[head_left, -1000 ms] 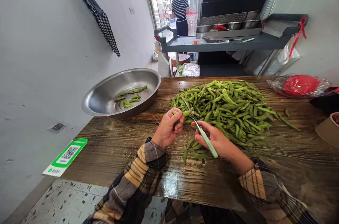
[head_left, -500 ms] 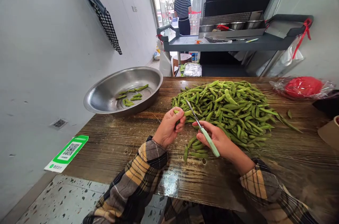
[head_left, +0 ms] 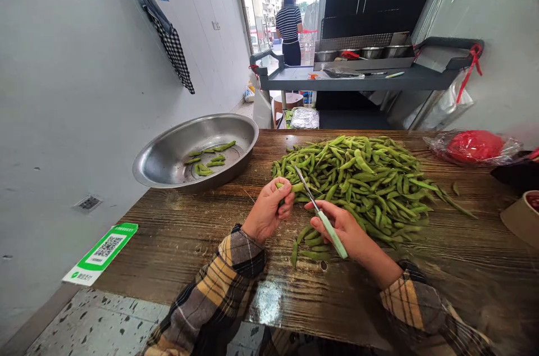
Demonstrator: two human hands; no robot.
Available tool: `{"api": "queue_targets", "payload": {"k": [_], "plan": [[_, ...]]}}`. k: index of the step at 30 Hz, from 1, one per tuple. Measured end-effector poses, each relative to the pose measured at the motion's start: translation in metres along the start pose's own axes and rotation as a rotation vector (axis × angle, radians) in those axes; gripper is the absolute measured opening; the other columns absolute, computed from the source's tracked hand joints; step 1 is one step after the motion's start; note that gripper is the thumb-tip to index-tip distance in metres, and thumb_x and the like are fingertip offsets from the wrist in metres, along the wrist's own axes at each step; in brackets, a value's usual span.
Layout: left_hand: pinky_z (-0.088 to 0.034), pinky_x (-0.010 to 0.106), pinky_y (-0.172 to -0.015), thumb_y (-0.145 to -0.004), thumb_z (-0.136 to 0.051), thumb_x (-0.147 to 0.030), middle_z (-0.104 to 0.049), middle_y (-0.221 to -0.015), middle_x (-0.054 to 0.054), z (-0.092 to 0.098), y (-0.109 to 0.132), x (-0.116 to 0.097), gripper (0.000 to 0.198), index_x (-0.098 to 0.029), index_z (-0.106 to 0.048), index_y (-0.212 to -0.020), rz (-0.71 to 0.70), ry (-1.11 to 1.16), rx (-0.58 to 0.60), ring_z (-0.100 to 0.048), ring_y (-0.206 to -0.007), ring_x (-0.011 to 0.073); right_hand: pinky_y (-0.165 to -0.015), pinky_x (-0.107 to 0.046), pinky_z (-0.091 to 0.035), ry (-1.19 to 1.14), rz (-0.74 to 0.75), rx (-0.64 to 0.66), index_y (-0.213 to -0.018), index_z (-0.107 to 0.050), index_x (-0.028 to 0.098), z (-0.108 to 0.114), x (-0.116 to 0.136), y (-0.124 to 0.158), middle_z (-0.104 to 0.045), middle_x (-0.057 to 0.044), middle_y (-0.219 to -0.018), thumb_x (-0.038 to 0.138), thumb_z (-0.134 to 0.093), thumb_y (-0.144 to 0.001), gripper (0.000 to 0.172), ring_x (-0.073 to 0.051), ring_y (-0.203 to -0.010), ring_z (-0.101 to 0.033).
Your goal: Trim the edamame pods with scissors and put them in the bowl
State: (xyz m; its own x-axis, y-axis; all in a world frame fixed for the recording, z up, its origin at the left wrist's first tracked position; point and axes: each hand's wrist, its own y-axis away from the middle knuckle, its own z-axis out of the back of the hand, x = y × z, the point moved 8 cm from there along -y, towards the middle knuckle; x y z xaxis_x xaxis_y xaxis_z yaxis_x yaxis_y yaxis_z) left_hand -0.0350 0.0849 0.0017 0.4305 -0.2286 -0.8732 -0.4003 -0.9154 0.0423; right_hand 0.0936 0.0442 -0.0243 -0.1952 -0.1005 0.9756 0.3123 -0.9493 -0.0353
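My left hand (head_left: 272,207) pinches a green edamame pod (head_left: 300,188) by one end, its other end pointing right toward the blades. In my right hand (head_left: 343,227) is a pair of scissors (head_left: 330,232) with pale green handles, the metal blades pointing up and left beside the pod. Behind both hands spreads a large heap of edamame pods (head_left: 362,176). A few more pods (head_left: 314,243) lie on the wood just below the right hand. To the left, a wide steel basin (head_left: 168,159) holds several pods (head_left: 217,160) on its bottom.
The dark wooden table (head_left: 177,249) carries a green QR-code card (head_left: 103,252) at its left edge. At right are a red bundle in clear plastic (head_left: 475,145) and a paper tub (head_left: 520,218). A grey cart (head_left: 353,82) stands behind; a person in stripes (head_left: 288,27) is farther off.
The whole scene sits slightly lower in the picture, as the head view has tilted up a little. Both hands keep nearly the same pose with the pod and scissors.
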Motion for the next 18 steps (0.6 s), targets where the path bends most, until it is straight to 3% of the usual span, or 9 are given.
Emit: {"api": "queue_targets", "payload": {"k": [10, 18], "plan": [[-0.020, 0.012, -0.037, -0.079, -0.069, -0.033, -0.043, -0.057, -0.008, 0.0054, -0.0004, -0.0077, 0.030, -0.019, -0.043, -0.080, -0.049, -0.012, -0.054, -0.029, -0.039, 0.0011, -0.066, -0.026, -0.040, 0.055, 0.040, 0.040, -0.122, -0.057, 0.015, -0.0023, 0.0061, -0.0002, -0.056, -0.001, -0.082, 0.046, -0.061, -0.085, 0.049, -0.014, -0.071, -0.048], [-0.020, 0.012, -0.037, -0.079, -0.070, -0.033, -0.043, -0.056, -0.009, 0.0014, 0.0010, -0.0046, 0.030, -0.019, -0.044, -0.081, -0.017, -0.032, -0.048, -0.028, -0.038, 0.0009, -0.060, -0.024, -0.036, -0.052, 0.015, 0.096, -0.121, -0.057, 0.017, -0.0060, 0.0038, 0.0027, -0.052, 0.002, -0.074, 0.050, -0.061, -0.085, 0.049, -0.012, -0.065, -0.042]]}}
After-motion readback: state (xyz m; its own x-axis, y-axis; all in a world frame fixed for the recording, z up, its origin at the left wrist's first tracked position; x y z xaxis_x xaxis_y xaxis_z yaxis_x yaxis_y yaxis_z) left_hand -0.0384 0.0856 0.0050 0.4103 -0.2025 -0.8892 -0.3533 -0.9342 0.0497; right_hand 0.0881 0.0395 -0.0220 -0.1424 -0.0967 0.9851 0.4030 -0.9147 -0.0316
